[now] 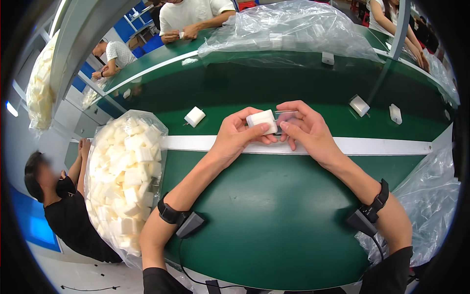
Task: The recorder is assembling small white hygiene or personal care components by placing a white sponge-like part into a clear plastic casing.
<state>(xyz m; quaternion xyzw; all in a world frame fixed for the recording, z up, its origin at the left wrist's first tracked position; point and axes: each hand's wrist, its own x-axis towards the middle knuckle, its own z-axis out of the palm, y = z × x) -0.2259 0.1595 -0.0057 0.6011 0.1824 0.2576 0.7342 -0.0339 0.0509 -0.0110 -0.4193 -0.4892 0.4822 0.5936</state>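
In front of me, over the white strip, my left hand [245, 131] grips a small white block [262, 120] with rounded edges, thumb across its front. Close beside it, my right hand [309, 128] is closed on a thin clear plastic piece [287, 115], held against or right next to the block's right end. Whether the two are joined I cannot make out. Similar white blocks lie on the green surface beyond: one block [195, 116] left of my hands, another block [359, 106] and a third block [395, 114] to the right.
At my left stands a clear bag [128, 181] full of cream-white blocks. A crumpled clear bag [416, 196] lies at my right, and a large clear plastic sheet [293, 29] at the back. The white strip [196, 142] crosses the green table [264, 220]. Several people work around it.
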